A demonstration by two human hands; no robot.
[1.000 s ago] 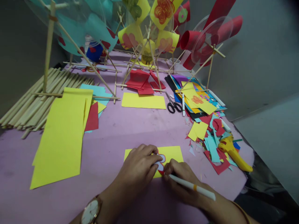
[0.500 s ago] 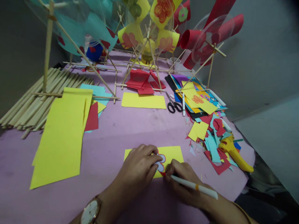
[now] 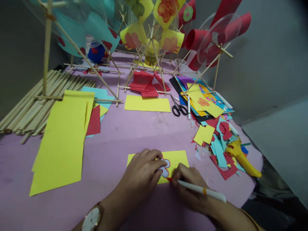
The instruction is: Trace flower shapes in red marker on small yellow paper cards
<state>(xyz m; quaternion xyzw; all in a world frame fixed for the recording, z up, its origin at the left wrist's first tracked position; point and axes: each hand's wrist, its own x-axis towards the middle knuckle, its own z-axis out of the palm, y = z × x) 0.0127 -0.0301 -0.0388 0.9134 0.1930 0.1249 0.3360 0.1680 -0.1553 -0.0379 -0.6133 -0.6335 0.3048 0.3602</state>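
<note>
A small yellow paper sheet lies on the pink table near the front edge. My left hand rests on it with fingers pressed down on a pale flower-shaped cutout that has a red line around it. My right hand is closed on a white marker, its red tip touching the sheet at the flower's lower edge. A watch sits on my left wrist.
Large yellow sheets and a bundle of wooden sticks lie at left. Scissors, a pen, stacked coloured papers, paper scraps and a yellow tool lie at right. Stick-framed paper pinwheels stand behind.
My right hand has shifted the marker slightly, its tip tracing along the flower's lower edge. The left hand stays pressed on the cutout.
</note>
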